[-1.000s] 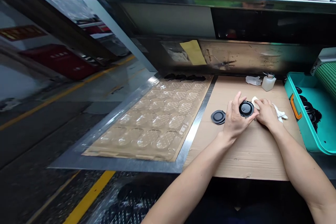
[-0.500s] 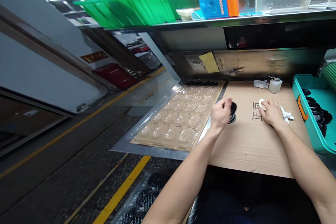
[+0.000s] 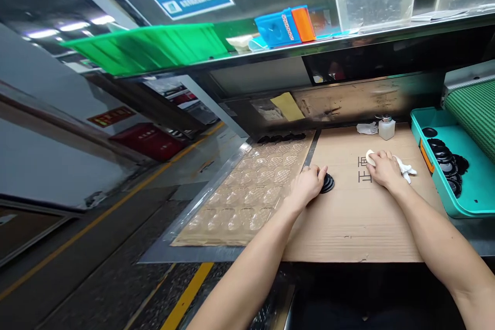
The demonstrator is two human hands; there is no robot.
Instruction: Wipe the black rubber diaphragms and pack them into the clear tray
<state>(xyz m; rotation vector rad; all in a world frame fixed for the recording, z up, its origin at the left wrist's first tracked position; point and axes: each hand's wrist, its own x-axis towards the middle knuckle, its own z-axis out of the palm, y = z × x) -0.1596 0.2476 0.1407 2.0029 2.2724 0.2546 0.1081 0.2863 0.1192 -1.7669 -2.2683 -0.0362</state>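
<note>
My left hand is low over the cardboard, its fingers closed at the edge of a small pile of black round parts. How many of the parts it grips is hidden by the fingers. My right hand is closed around a white cloth; a pale rounded bit sticks out by the thumb. Left of my left hand lies a clear blister tray with rows of hollows, several black parts sitting in its far row.
A teal bin with loose black parts stands at the right, beside a green conveyor belt. A small bottle and crumpled white paper are at the cardboard's back. Overhead, a shelf carries a green crate and a blue-orange box.
My left hand has lowered a raised black part onto the pile on the cardboard. My right hand stays on the cloth. The whole view has tilted and shifted.
</note>
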